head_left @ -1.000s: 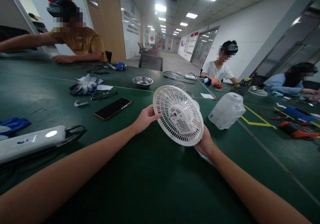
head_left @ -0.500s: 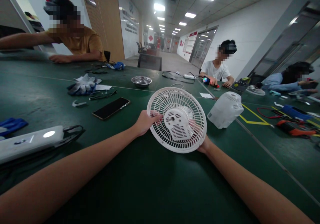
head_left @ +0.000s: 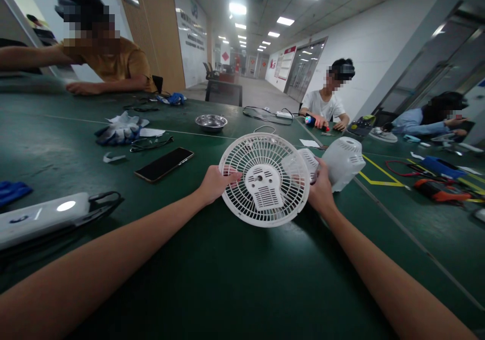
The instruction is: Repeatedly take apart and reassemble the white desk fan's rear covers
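A round white fan grille [head_left: 268, 201] with a slotted centre plate is held up, tilted, above the green table. My left hand [head_left: 215, 184] is closed on its left rim, the thumb lying over the bars. To the right of the grille, my right hand [head_left: 323, 191] grips a small white vented cover [head_left: 308, 162]. The grille hides part of that cover, and the right fingertips are out of sight. Just beyond my right hand stands a translucent white plastic housing [head_left: 345, 160] with slots near its top.
A phone [head_left: 165, 164], gloves [head_left: 119, 129] and a metal bowl [head_left: 211, 122] lie ahead on the left. A white device [head_left: 45, 219] with a black strap is at near left. An orange multimeter [head_left: 439, 191] sits right. Several people are around the table, one in a white shirt [head_left: 322, 105].
My right hand has moved out from behind the grille to the right, bringing the white vented cover with it. My left hand keeps its hold on the grille. The view has shifted slightly.
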The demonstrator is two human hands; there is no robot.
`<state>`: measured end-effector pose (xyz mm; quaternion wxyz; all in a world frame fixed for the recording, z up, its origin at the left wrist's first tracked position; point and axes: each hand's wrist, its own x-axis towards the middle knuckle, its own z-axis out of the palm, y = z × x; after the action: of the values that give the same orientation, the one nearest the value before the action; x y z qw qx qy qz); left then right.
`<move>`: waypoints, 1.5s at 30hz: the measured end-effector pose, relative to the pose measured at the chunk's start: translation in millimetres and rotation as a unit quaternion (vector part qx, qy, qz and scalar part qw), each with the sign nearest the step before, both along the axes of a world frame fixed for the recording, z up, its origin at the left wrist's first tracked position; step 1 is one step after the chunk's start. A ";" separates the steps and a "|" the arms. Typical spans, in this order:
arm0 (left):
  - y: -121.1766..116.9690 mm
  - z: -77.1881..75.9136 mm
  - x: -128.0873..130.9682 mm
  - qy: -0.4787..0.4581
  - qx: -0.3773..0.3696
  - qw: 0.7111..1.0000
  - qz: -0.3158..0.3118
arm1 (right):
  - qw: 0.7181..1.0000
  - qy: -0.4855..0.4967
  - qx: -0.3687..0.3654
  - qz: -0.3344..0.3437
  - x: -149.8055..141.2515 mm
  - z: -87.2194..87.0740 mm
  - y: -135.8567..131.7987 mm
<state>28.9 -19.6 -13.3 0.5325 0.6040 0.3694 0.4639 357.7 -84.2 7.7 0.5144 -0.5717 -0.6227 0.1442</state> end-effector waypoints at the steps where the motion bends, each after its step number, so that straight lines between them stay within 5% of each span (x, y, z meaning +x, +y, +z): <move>1: 0.5 0.4 -0.4 0.002 -0.003 1.000 0.007 | 0.997 -0.064 0.019 -0.050 8.1 2.4 1.0; 4: 1.5 2.8 -1.4 0.001 -0.019 1.000 0.024 | 0.971 -0.189 0.025 -0.146 24.5 3.5 3.9; 11: 0.3 10.3 -1.2 0.014 -0.057 0.997 0.049 | 0.952 -0.252 -0.033 -0.173 33.6 -10.9 14.7; 19: 2.1 10.7 -7.7 0.039 -0.068 0.997 -0.002 | 0.910 -0.274 0.181 -0.253 47.3 12.5 7.5; 23: 4.5 8.8 -8.7 0.042 -0.063 0.997 -0.013 | 0.889 -0.232 0.206 -0.338 71.2 15.9 4.9; 29: 8.4 4.1 -9.2 0.030 -0.065 0.997 -0.019 | 0.914 -0.097 0.123 -0.375 99.5 -4.1 17.8; 32: 6.5 6.2 -9.0 0.034 -0.061 0.997 -0.019 | 0.938 -0.006 0.013 -0.346 109.2 -14.1 23.2; 36: 4.0 9.4 -7.2 0.043 -0.055 0.998 -0.008 | 0.933 0.025 -0.092 -0.348 114.2 -19.4 25.0; 45: 2.8 10.2 -7.8 0.037 -0.054 0.998 -0.016 | 0.928 0.020 0.070 -0.366 96.2 0.9 21.4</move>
<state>21.1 -16.8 -3.1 0.5576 0.5971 0.4032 0.4124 453.9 -62.8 8.7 0.5821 -0.7197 -0.3684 -0.0866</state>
